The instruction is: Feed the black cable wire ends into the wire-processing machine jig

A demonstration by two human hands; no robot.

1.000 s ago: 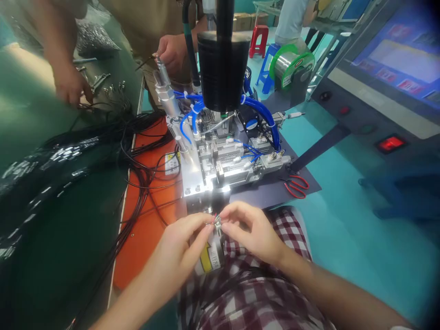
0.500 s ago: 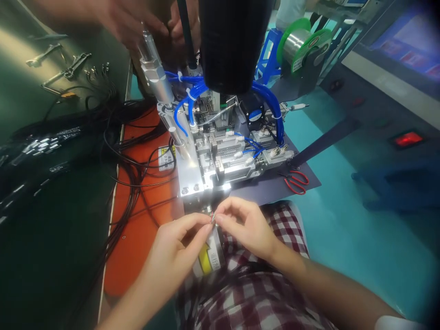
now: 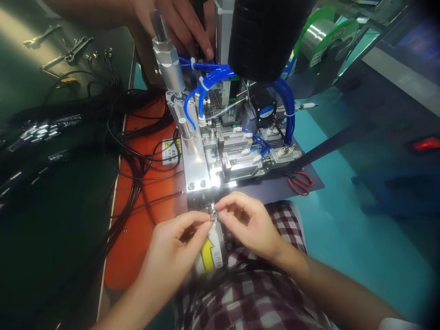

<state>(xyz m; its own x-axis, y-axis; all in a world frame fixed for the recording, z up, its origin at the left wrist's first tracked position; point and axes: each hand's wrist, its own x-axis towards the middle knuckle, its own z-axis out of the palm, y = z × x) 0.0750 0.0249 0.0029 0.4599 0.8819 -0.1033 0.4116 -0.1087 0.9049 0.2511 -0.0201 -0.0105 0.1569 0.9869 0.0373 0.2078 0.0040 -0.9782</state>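
Observation:
My left hand [image 3: 175,250] and my right hand [image 3: 249,222] meet just below the front edge of a metal fixture [image 3: 220,156]. Both pinch a small connector with thin coloured wires [image 3: 213,213] between thumb and fingertips. Under my hands sits a white cylinder with a yellow arrow label [image 3: 210,254]. My lap, in red checked cloth [image 3: 247,293], lies beneath.
Blue air hoses [image 3: 206,80] and a black cylinder [image 3: 266,32] rise over the fixture. Another person's hand [image 3: 178,23] rests on its silver cylinder at the top. Black cables [image 3: 134,151] cross an orange mat [image 3: 144,220]. Red scissors [image 3: 300,182] lie right; a solder spool [image 3: 323,39] stands behind.
My hands have stayed pinched together and drifted slightly up toward the fixture. The view has shifted closer and left. The other person's hand moved onto the top of the machine.

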